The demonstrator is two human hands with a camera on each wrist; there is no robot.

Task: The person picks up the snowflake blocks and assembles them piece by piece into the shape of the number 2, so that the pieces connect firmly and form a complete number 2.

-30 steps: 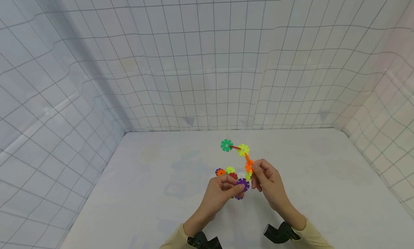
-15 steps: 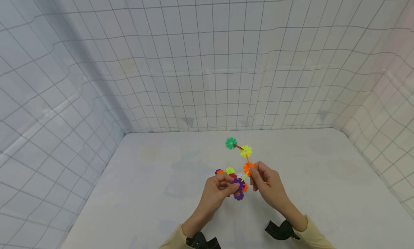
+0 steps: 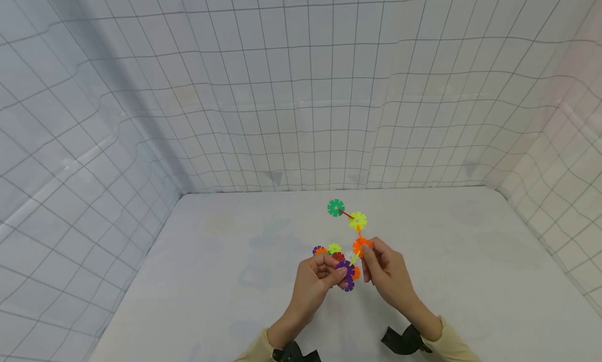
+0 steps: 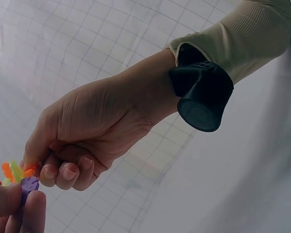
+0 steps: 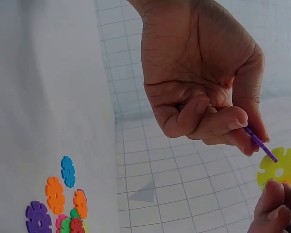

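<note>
My left hand [image 3: 310,286] pinches a purple snowflake disc [image 3: 345,269] between thumb and fingers. With thumb and forefinger, my right hand [image 3: 392,273] holds an orange snowflake disc [image 3: 361,246]. A yellow disc [image 5: 276,167] stands between these two, and the purple disc, edge-on in the right wrist view, meets its rim. From the held orange disc a chain runs away from me: another orange disc [image 3: 359,231], a yellow disc [image 3: 358,221], a thin red disc seen edge-on [image 3: 346,214] and a green disc [image 3: 336,208] at the end. Fingertips partly hide both held discs.
Loose snowflake discs lie on the white table [image 3: 211,278] around and behind my left hand. Among them are a blue disc [image 5: 68,171], an orange disc [image 5: 55,194] and a purple disc [image 5: 38,217]. Grid-patterned sheeting [image 3: 301,116] walls the back and sides.
The chain has swung slightly right, and the held orange disc has turned its face up. My right hand has lowered a little; my left has shifted slightly left with the purple disc.
</note>
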